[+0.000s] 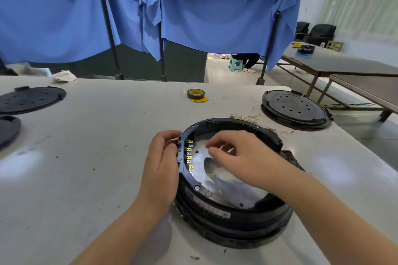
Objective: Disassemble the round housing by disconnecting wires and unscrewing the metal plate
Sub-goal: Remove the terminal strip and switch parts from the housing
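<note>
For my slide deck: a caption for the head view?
Left hand steadies the round housing rim; right hand reaches inside.

Hidden under the right hand [241, 155]: the 3 o'clock part of the metal plate [226, 178], glare-blurred. Cut by the left edge: two black discs [28, 99]. Too small to read: housing label [212, 206].

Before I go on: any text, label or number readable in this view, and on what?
None can be read.
Label strip on the round housing outer wall: printed marks, too blurred to read.
Tape roll on the table: no legible print.
Yellow-tipped terminals inside the housing: no markings visible.
</note>
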Demonstrator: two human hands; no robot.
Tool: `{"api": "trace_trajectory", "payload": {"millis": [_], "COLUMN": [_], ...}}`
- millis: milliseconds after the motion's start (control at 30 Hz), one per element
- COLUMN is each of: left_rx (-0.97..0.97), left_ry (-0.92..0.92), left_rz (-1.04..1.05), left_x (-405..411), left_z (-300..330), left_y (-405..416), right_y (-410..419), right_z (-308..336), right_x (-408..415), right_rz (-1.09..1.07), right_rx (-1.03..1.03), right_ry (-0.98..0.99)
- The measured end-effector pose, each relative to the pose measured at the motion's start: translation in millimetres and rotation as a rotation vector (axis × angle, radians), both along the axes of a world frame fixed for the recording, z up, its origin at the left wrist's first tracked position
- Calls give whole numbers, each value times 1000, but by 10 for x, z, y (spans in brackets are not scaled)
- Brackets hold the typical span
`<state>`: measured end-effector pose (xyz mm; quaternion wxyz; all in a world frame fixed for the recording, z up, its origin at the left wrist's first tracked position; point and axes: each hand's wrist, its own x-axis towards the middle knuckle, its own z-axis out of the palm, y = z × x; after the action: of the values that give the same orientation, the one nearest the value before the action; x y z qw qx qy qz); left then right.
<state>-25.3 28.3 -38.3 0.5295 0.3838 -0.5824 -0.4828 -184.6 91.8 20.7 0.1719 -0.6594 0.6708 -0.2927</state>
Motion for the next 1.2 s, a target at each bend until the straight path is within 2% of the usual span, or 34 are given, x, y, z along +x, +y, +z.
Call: {"api": "trace_trajectory", "payload": {"millis": [100, 367, 633, 833, 1200], "left_rx": [13, -24, -35, 29, 27], "left_ry": [-67, -118, -143, -161, -175], "left_rz": [-23, -11, 53, -88, -149], "left_x": [52, 119, 203, 153, 81], "left_z": [5, 37, 79, 32, 24], "left_y": [-79, -156, -252, -208, -49], "right_y": [-33, 50, 139, 133, 133], "right_z": [-61, -57, 44, 112, 313], "right_x": [147, 213, 175, 174, -188], "right_rz": [64, 122, 245, 302, 394], "right_rx": [109, 186, 342, 372, 558], "right_ry": [79, 125, 16, 55, 73]}}
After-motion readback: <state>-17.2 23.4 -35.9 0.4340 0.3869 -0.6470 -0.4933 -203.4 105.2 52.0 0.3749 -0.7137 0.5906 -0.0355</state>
